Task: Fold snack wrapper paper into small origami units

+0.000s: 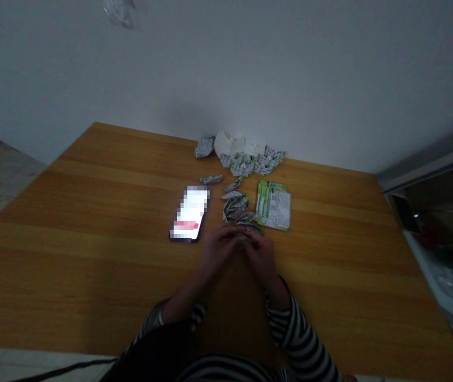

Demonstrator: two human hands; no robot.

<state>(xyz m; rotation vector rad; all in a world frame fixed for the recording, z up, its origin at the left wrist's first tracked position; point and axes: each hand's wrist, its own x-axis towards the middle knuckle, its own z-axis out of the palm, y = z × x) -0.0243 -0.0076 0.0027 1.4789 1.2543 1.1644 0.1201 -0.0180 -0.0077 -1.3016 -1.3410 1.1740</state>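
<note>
- Wooden desk [91, 223], honey-brown, its far edge set against a white wall [290, 79].
- Near centre of the desk: left hand [219, 250] and right hand [263, 255], knuckles up, meeting at the tips. Striped sleeves [298, 334] run back toward the near edge.
- On both hands the fingers [232, 233] are curled inward and drawn together. The picture is too dark to tell whether they are clamped on anything.
- One folded paper piece [252, 227], printed green and white, lies on the desk at the far side of the fingers, touching or just beside them.
- Just beyond the hands sits a cluster of folded pieces [236, 206] of the same print, overlapping one another.
- Right of the cluster lie flat printed sheets [274, 204], green and white, in a small stack.
- Left of the cluster, a phone [190, 213] lies flat with its screen lit, near the left hand on its far-left side.
- Beyond the phone there is a single folded piece [211, 180], apart from the others.
- At the far edge, against the wall, a paper heap [244, 156] mixes folded printed pieces with plain white paper.
</note>
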